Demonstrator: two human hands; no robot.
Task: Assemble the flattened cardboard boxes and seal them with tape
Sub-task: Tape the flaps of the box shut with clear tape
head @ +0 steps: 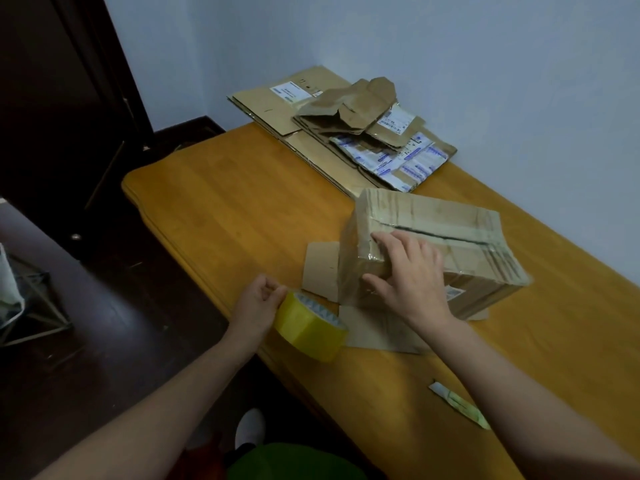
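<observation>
Right hand (412, 271) on taped box (450, 237), left hand (258, 299) pinching yellow tape roll (310, 327), labels unreadable

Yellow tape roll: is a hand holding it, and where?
Yes. The left hand pinches the tape roll at its upper rim; the roll's far side hangs free.

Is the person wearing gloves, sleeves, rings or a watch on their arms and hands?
No. The left hand and the right hand are both bare, with no gloves. Both forearms are uncovered as far as the picture shows, so no sleeves appear. No ring, watch or bracelet shows on either hand or wrist.
</observation>
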